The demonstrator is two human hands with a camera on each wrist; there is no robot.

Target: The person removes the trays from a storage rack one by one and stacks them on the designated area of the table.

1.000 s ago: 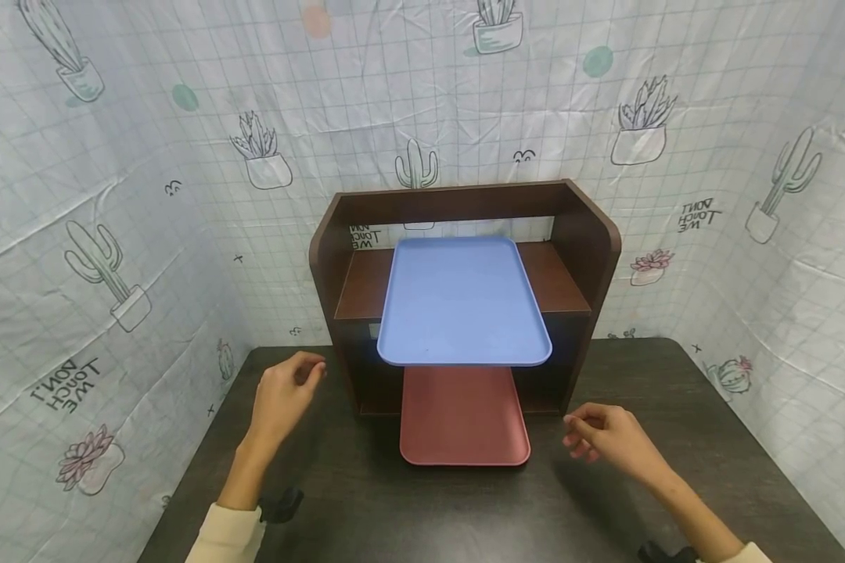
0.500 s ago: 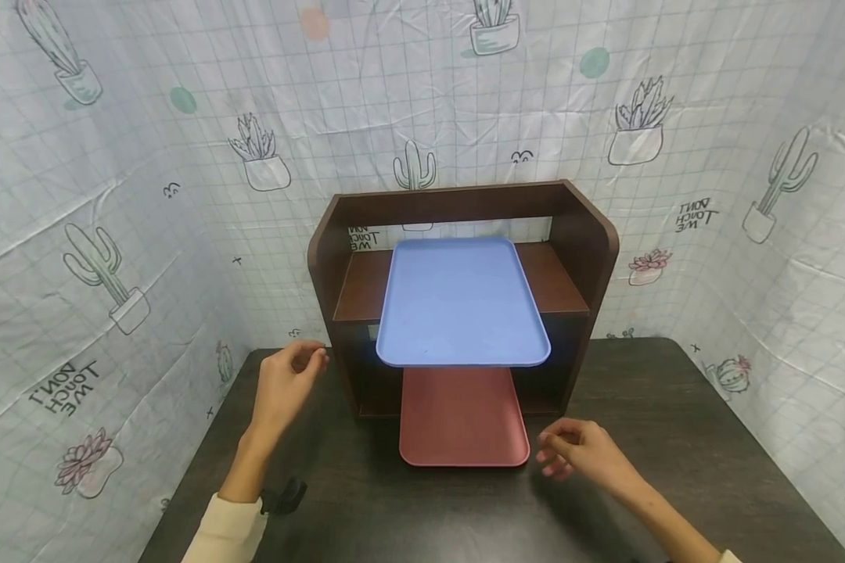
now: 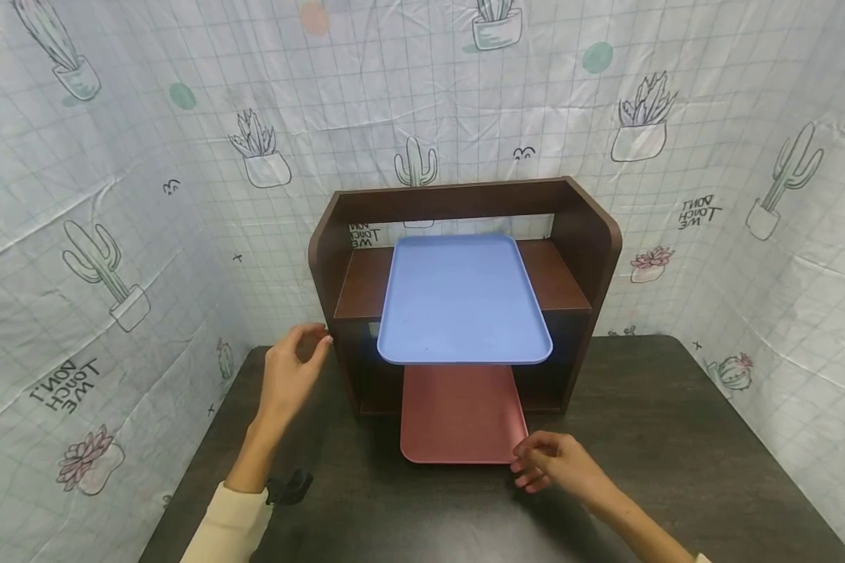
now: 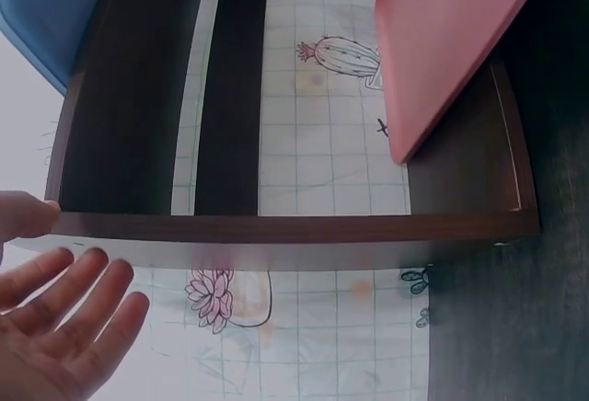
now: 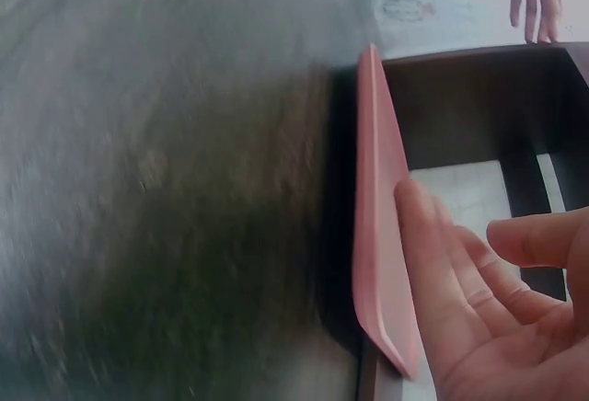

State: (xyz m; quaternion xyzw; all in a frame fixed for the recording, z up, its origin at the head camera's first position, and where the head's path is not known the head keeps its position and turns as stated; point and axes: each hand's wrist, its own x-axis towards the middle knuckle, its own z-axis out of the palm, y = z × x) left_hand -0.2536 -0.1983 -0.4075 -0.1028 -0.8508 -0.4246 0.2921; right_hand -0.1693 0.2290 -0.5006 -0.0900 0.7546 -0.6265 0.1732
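Observation:
A dark brown two-tier shelf (image 3: 458,202) stands at the back of the table. On its upper board lies a blue tray (image 3: 465,301), jutting out in front. Below it, a pinkish-red tray (image 3: 458,414) slopes out of the lower compartment. My left hand (image 3: 289,379) hovers by the shelf's left side, holding nothing; in the left wrist view its thumb (image 4: 28,215) is at the side panel's edge, contact uncertain. My right hand (image 3: 562,467) is at the red tray's front right corner. The right wrist view shows its fingers (image 5: 433,281) extended beside the tray's rim, possibly touching.
The dark wooden tabletop (image 3: 662,438) extends on both sides of the shelf. A white gridded cloth (image 3: 267,234) with cactus drawings hangs behind and along both sides. A black strap (image 3: 292,486) is on the left wrist.
My right hand has moved left from the bare table to the red tray's front right corner. My left hand has risen slightly toward the shelf's left side. Both trays have stayed put.

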